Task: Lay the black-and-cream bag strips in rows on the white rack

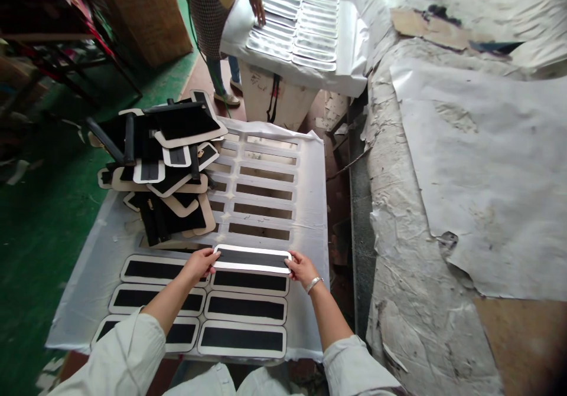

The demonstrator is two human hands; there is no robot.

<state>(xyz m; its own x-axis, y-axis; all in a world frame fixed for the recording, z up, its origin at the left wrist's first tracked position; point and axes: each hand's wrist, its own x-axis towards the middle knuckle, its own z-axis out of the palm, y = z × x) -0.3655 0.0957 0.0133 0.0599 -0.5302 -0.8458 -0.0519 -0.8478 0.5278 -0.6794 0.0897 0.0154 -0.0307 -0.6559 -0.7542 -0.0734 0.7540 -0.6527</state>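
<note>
Between my two hands is a long black strip with a pale rounded border [251, 259]. My left hand [200, 263] pinches its left end and my right hand [301, 267] grips its right end. The strip sits over a white template sheet [310, 207] with rows of long slots. Below it, several matching strips [246, 308] lie in the slots in two columns. A heap of loose black-and-cream strips [168, 166] lies on the sheet's far left corner.
A long bench covered in stained, torn paper [465, 177] runs along the right. Ahead, another person's hand [257, 3] rests on a second white table [345, 59] laid with strips. Green floor [35, 236] and dark racks are on the left.
</note>
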